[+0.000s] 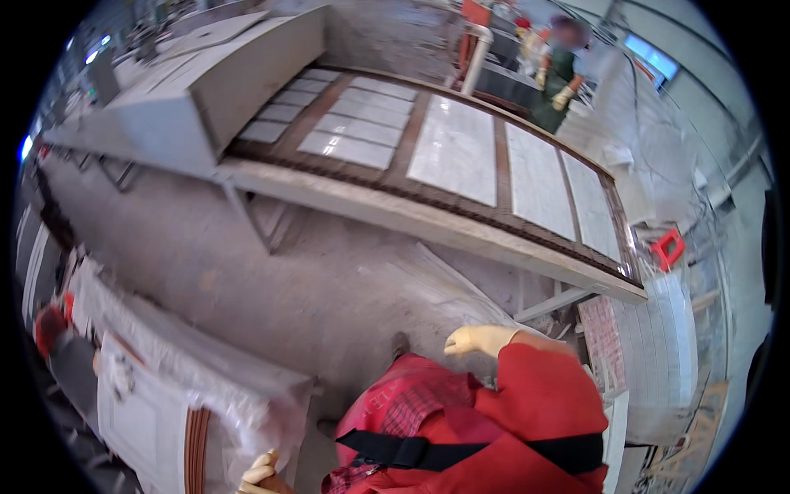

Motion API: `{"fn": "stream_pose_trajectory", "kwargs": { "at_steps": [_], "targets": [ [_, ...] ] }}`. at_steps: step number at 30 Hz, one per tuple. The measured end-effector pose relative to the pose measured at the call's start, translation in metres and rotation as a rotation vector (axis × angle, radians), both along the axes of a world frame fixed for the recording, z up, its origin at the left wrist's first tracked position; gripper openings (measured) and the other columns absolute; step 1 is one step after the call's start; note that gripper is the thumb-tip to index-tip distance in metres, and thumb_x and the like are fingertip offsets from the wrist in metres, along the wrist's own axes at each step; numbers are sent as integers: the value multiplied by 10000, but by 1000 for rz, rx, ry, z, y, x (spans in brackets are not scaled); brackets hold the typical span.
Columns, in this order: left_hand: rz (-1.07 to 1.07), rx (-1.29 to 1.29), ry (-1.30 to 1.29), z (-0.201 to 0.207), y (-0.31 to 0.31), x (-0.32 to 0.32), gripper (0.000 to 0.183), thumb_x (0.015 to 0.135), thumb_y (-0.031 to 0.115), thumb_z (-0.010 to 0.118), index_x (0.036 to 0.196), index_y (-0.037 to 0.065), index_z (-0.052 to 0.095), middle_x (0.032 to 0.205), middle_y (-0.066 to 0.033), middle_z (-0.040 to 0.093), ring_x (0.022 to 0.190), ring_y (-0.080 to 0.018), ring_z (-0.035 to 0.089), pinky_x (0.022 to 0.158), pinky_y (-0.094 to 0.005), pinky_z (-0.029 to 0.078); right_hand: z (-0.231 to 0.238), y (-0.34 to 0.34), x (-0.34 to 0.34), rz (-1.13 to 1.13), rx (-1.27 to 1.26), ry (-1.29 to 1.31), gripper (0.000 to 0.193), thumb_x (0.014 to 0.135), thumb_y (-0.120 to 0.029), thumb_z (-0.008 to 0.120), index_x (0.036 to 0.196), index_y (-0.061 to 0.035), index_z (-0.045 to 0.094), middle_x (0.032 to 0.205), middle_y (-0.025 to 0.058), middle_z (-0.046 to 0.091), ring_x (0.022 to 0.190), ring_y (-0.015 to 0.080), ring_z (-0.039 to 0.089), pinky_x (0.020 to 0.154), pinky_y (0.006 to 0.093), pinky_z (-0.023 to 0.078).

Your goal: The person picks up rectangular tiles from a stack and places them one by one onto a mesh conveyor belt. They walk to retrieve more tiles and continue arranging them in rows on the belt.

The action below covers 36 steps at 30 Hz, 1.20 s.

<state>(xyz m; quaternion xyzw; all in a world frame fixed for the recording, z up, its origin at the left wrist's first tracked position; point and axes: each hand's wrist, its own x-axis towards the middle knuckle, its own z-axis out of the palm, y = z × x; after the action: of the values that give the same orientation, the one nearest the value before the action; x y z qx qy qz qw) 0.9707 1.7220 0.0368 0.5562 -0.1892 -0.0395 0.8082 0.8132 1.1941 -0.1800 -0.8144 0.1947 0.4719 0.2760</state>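
My right hand point(480, 337), in a pale yellow glove, hangs over the floor in front of my red sleeve. Its fingers are curled together, and nothing shows in them. At the lower edge, my left hand point(262, 475) is partly cut off by the frame. It wears a similar glove, its fingers bent in, with nothing visible between them. Nearest to it is a bench point(255, 375) draped in clear plastic sheeting, with a white framed panel point(144, 403) to its left. Across the walkway, a long conveyor table point(370, 202) carries pale, glossy stone slabs point(453, 156) and smaller tiles point(350, 136).
A big box-shaped machine housing point(181, 99) covers the conveyor's left end. Beyond the conveyor stands a person in a dark apron point(558, 90). Another person point(70, 370) is at far left. A red-handled tool point(668, 249) and a pale stack point(658, 337) are at right.
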Motion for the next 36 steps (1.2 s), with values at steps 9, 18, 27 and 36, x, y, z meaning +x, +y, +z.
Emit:
{"fn": "stream_pose_trajectory", "kwargs": {
  "at_steps": [9, 18, 27, 36],
  "targets": [
    [-384, 425, 75, 34, -315, 79, 349, 1134, 192, 495, 1170, -77, 715, 1164, -226, 762, 1104, -313, 737, 1061, -448, 552, -76, -108, -151, -764, -5, -108, 486, 1000, -485, 566, 1238, -107, 757, 1083, 145, 794, 943, 307, 752, 865, 456, 588],
    [-726, 701, -218, -7, -564, 111, 283, 1061, 132, 614, 1266, -11, 748, 1248, -183, 770, 1184, -272, 719, 1068, -371, 523, -115, -101, -229, -1071, -43, -145, 499, 1048, -452, 547, 1287, -60, 740, 1080, 134, 803, 928, 250, 768, 853, 414, 594],
    [-1055, 654, -270, -32, -739, 108, 313, 1039, 144, 659, 1300, -11, 737, 1235, -182, 778, 1146, -234, 738, 988, -336, 557, -105, -110, -205, -1547, 81, -98, 469, 1056, -457, 590, 1258, -60, 737, 1182, 143, 766, 1160, 279, 714, 977, 418, 541],
    [-1194, 661, -341, -53, -871, 119, 326, 1052, 225, 654, 1313, 53, 749, 1221, -149, 789, 1101, -210, 737, 955, -331, 550, -6, -187, -169, -1586, -28, -157, 532, 1038, -479, 590, 1364, -64, 656, 1242, 159, 728, 1143, 331, 687, 969, 435, 549]
  ]
}}
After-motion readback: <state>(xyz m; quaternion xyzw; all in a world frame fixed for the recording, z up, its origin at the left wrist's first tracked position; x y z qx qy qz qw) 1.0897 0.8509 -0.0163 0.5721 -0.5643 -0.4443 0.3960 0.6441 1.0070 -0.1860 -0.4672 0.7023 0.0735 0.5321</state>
